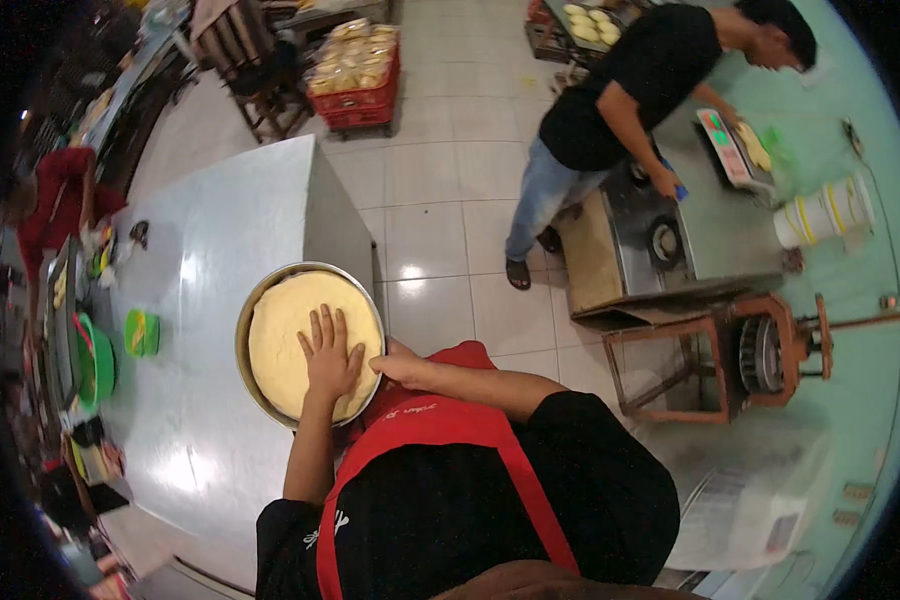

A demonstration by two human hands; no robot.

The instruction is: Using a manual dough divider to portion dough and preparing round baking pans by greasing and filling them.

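A round metal pan [241, 345] sits at the near right edge of the steel table [200, 430], close against my red apron. Pale yellow dough [282, 325] fills the pan almost to its wall, with a smooth, flat top. My left hand [332, 355] lies flat on the dough, fingers spread. At the pan's right side, my right hand [398, 362] is closed around the rim; its thumb shows on the inner edge, while the fingers outside are mostly hidden.
A small green container [142, 332] and a green basin [94, 360] stand left on the table. Across the tiled aisle, a co-worker [650, 90] handles dough at a scale [730, 145]. Red crates [358, 105] stand beyond; a brown-framed press [720, 360] stands right. Another person [60, 200] is far left.
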